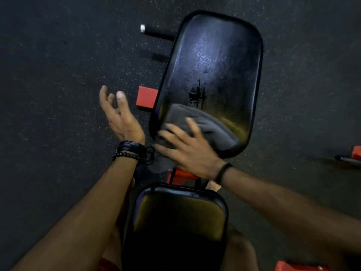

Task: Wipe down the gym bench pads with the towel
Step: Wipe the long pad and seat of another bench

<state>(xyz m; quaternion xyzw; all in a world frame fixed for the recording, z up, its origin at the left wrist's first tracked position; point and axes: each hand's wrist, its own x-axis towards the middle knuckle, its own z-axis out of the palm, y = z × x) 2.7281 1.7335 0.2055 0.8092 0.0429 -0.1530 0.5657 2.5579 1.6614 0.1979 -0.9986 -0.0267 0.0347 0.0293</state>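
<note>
The black seat pad (175, 222) fills the bottom centre of the frame, closest to the viewer, glossy and with nothing lying on it; it looks not yet reached by the cloth. Just above it, the right hand (187, 147) lies flat with fingers spread on the grey towel (203, 124), pressing it onto the lower end of the long back pad (211, 75). Splayed fingers spread pressure across more cloth, which suits wiping. The hand is blurred, probably mid-stroke. The towel covers only the pad's lower left corner, part of it drooping over the edge. A scuffed, torn patch shows at mid-pad. The left hand (117, 116) hovers at centre left, fingers loose and apart, holding nothing, off the bench, likely just for balance. Red frame parts (146, 97) stand on the speckled rubber floor (58, 65).
</note>
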